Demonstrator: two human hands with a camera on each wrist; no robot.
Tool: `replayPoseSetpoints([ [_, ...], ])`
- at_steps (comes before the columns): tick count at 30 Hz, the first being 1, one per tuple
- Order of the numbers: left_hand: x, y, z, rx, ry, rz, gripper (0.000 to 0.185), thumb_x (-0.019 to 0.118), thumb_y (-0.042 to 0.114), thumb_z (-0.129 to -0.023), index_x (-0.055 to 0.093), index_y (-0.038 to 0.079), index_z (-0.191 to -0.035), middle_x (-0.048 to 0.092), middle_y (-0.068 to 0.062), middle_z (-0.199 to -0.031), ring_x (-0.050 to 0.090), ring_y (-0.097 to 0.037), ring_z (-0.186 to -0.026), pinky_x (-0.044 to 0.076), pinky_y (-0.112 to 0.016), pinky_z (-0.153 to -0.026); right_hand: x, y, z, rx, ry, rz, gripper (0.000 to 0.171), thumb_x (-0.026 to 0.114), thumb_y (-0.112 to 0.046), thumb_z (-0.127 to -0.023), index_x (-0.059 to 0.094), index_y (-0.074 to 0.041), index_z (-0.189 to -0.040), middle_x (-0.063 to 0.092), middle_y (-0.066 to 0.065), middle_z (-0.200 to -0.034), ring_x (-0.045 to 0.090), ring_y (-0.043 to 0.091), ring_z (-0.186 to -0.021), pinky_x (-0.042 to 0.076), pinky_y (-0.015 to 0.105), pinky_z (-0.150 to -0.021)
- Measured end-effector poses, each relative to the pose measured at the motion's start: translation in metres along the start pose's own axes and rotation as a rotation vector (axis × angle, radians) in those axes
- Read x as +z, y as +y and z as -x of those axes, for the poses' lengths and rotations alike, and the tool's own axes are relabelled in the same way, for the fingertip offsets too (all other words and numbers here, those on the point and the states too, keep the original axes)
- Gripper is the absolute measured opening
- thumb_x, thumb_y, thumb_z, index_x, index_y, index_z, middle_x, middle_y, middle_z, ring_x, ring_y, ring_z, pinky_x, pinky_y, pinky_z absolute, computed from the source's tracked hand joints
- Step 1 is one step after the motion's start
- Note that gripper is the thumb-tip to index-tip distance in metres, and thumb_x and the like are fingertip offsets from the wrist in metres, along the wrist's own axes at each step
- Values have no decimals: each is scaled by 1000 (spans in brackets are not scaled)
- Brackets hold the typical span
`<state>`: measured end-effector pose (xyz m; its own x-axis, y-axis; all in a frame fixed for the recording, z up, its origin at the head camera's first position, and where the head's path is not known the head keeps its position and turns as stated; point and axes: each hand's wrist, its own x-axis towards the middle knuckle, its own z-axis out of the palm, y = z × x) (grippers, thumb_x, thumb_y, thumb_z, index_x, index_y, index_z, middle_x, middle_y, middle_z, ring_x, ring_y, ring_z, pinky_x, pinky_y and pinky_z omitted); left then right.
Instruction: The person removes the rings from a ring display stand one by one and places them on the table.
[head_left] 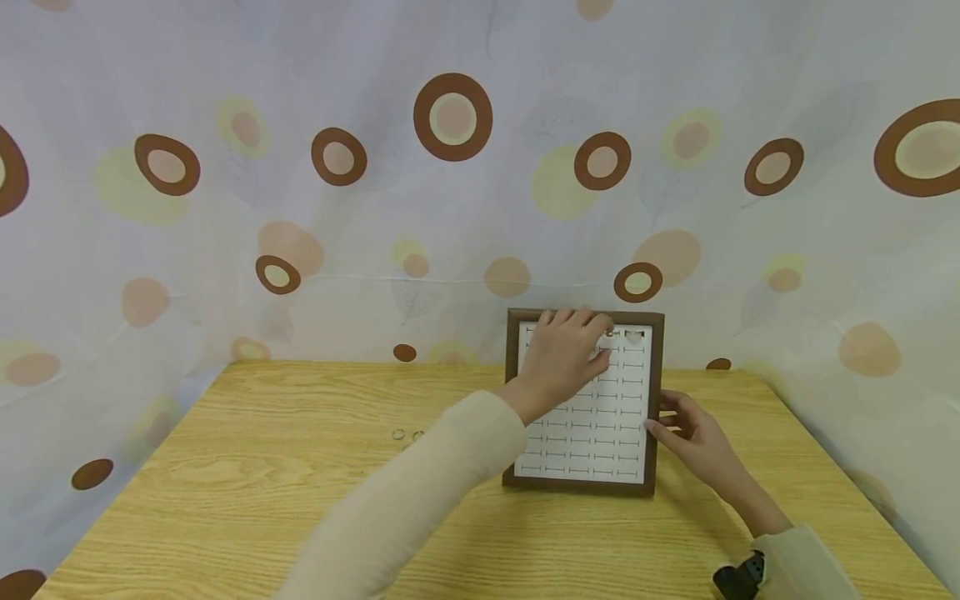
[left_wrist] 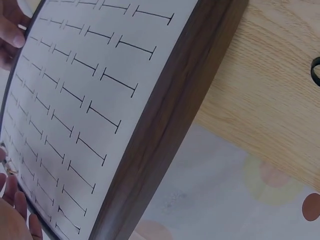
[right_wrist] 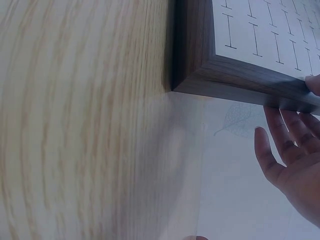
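Patterned cloth (head_left: 450, 208) with brown rings and pale yellow and peach spots hangs behind and to both sides of a light wood-grain table (head_left: 247, 500). One display board (head_left: 633, 400) stands near the table's far right part, leaning back a little: a dark brown wooden frame around a white panel cut with rows of short black slits. At its top right, two small items sit in the slits, too small to identify.

Two hands work at the board. One left hand (head_left: 564, 357), its arm in a cream sleeve, reaches across to the upper left of the panel; its fingers lie over the top rows, and whether they pinch anything cannot be told. One right hand (head_left: 686, 433) rests against the frame's right edge, thumb on the front edge and fingers spread loosely behind it, steadying the board rather than closing round it; the right wrist view shows those fingers straight and apart against the frame's side.

Two small metal rings (head_left: 407, 434) lie side by side on the table, well to the left of the board. A black wrist device (head_left: 738, 577) shows at the right cuff.
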<state>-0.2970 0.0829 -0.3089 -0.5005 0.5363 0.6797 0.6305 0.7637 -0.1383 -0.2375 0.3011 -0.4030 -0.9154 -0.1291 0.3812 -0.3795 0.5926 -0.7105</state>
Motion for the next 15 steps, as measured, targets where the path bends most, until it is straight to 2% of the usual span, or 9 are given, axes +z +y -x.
replayPoseSetpoints([
  [5,1,0,-4,2,-8,-33,22,56,36,-87,58,28,-107,58,12,-98,52,-9,-89,38,-24,-75,1,1,0,-2,-4,-5,46,56,-16,-90,41,7,-127,55,21,-112,56,0,-90,46,14,-74],
  [15,0,-3,-7,10,-26,-39,17,56,34,-88,60,29,-104,58,11,-95,52,-9,-86,39,-24,-72,1,1,0,-5,1,2,45,57,-14,-90,41,6,-127,55,21,-112,56,1,-90,46,14,-74],
])
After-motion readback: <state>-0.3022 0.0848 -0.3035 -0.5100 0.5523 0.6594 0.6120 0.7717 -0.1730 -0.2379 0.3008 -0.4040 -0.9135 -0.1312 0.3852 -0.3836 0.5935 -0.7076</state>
